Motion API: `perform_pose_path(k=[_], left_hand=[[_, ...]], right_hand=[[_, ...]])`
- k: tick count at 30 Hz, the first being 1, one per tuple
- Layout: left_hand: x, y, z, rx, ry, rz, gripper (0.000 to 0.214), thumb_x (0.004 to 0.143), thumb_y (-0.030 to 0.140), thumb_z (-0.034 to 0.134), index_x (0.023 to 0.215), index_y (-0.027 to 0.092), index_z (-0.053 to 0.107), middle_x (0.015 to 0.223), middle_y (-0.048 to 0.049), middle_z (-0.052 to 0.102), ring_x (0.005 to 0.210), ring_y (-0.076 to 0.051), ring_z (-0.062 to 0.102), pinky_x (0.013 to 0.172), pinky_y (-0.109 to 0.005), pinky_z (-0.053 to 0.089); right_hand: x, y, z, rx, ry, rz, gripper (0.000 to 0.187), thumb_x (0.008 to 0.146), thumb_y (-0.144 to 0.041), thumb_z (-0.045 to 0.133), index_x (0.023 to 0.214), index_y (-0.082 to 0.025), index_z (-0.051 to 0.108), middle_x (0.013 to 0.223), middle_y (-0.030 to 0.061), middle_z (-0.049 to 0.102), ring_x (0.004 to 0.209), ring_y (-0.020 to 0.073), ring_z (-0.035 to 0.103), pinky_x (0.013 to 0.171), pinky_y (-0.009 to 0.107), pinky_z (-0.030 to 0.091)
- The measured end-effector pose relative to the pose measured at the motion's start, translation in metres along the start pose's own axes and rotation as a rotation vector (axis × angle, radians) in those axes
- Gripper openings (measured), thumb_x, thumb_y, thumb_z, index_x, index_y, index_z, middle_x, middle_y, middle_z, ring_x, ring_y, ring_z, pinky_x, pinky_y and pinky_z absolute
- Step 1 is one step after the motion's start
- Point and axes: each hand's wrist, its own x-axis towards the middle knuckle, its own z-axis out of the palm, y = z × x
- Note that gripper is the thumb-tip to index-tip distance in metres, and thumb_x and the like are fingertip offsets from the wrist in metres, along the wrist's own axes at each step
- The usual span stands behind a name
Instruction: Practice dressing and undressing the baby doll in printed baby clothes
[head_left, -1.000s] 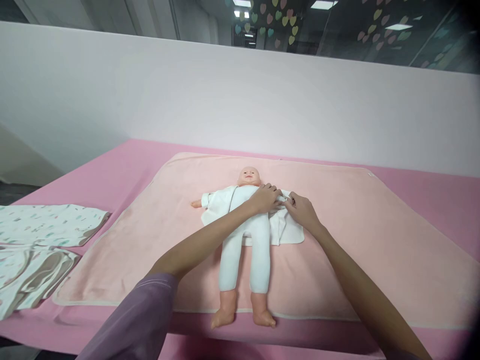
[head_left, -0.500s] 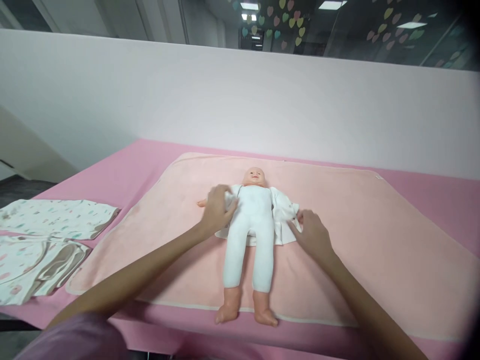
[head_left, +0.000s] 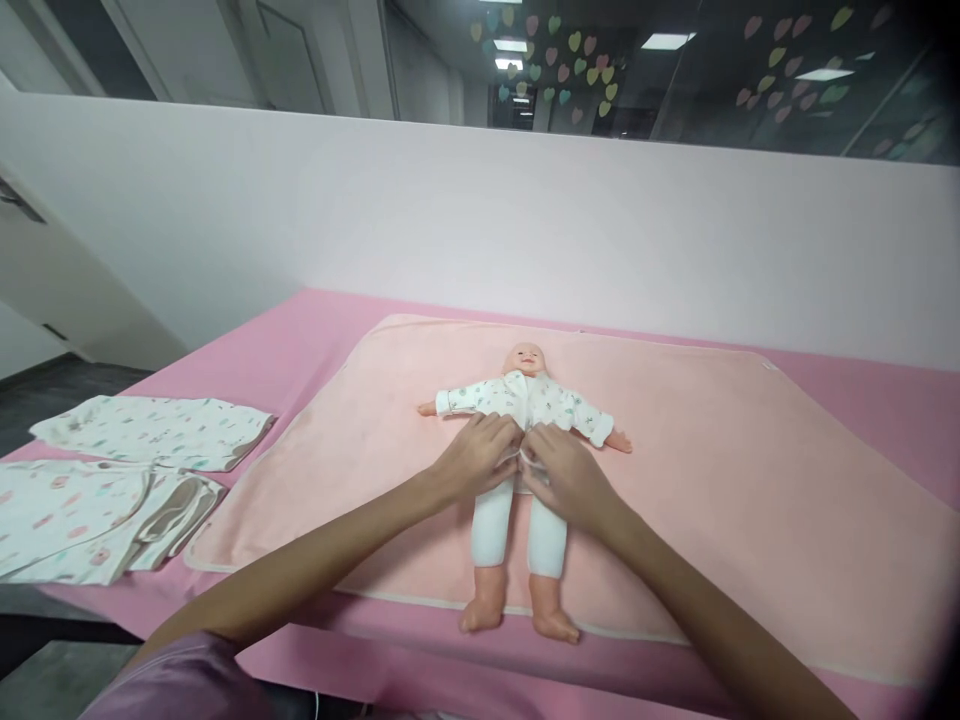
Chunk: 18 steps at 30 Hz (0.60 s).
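Two hands, left [head_left: 480,455] and right [head_left: 561,470], pinch a doll's [head_left: 525,440] shirt hem together. Pink surface [head_left: 285,340] carries a blanket [head_left: 712,450] and folded clothes [head_left: 150,430]; white wall [head_left: 450,220] behind.

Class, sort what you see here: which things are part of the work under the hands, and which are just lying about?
In hand:
- doll
- printed top on the doll
- left hand and right hand, both at the top's hem
- peach blanket under the doll

Lying about:
- printed clothes folded at the left
- pink table cover
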Motion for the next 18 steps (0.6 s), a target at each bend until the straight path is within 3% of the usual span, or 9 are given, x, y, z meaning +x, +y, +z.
perform_pose_path(k=[2,6,11,15,18], left_hand=[[-0.024,-0.003,-0.002,0.020,-0.017,0.010,0.019,0.089,0.028,0.057,0.107,0.025,0.055,0.115,-0.0097,0.066,0.103,-0.027,0.061,0.092,-0.042,0.046],[-0.065,-0.024,-0.002,-0.028,0.001,-0.236,0.024,0.091,0.032,0.057,0.113,0.027,0.050,0.102,-0.0060,0.063,0.091,-0.026,0.061,0.079,-0.039,0.048],[-0.057,-0.012,0.017,-0.111,-0.023,-0.299,0.014,0.092,0.021,0.046,0.105,0.025,0.049,0.090,-0.0008,0.062,0.075,-0.020,0.056,0.072,-0.035,0.044],[-0.062,-0.009,0.006,-0.102,-0.033,-0.182,0.017,0.090,0.023,0.051,0.106,0.025,0.049,0.090,-0.0001,0.063,0.076,-0.020,0.057,0.075,-0.035,0.045],[-0.075,-0.037,-0.019,-0.044,-0.051,-0.062,0.022,0.091,0.029,0.056,0.112,0.024,0.052,0.104,-0.0052,0.066,0.092,-0.023,0.061,0.086,-0.039,0.048]], right_hand=[[-0.024,-0.001,0.010,-0.005,-0.022,-0.008,0.007,0.097,-0.026,0.055,0.104,-0.027,0.056,0.102,0.0087,0.063,0.095,0.0297,0.060,0.084,0.045,0.050],[-0.076,0.026,0.025,0.180,0.108,0.264,0.019,0.100,-0.039,0.058,0.117,-0.031,0.054,0.110,0.0095,0.064,0.102,0.0322,0.064,0.087,0.050,0.055],[-0.080,0.033,0.032,0.279,0.009,0.384,0.017,0.107,-0.044,0.046,0.109,-0.028,0.052,0.096,0.0047,0.064,0.085,0.0257,0.064,0.078,0.044,0.055],[-0.084,0.039,0.012,0.216,-0.057,0.276,0.019,0.107,-0.044,0.048,0.106,-0.027,0.057,0.096,0.0054,0.065,0.085,0.0251,0.064,0.078,0.042,0.055],[-0.096,0.064,-0.008,0.123,-0.045,0.141,0.018,0.106,-0.040,0.051,0.113,-0.028,0.061,0.108,0.0088,0.069,0.101,0.0281,0.066,0.091,0.047,0.054]])
